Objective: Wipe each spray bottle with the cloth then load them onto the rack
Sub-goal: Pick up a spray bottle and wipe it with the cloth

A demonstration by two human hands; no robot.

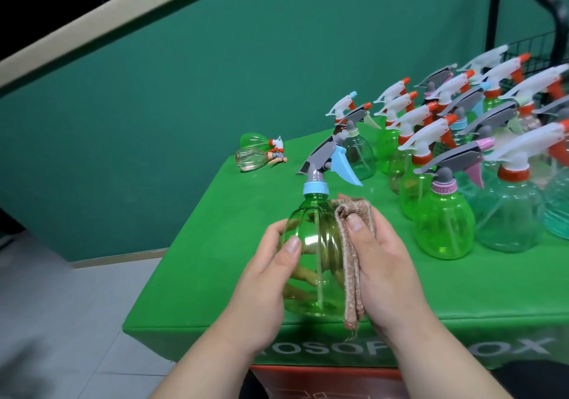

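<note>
My left hand [271, 263] grips the upright green spray bottle [314, 257] — my right hand [385, 260] presses the folded cloth [349, 257] against its right flank.

Left hand [261, 272] gripped a green spray bottle [314, 244] upright over the green table [215, 244], right hand [388, 263] pressed a brown cloth [349, 263] against its side. Loads more bottles [462, 152] stood behind.

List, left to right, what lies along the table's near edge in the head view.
left hand → green spray bottle with blue collar → brown cloth → right hand → green bottle with pink collar → clear bottle with orange-red collar
</note>
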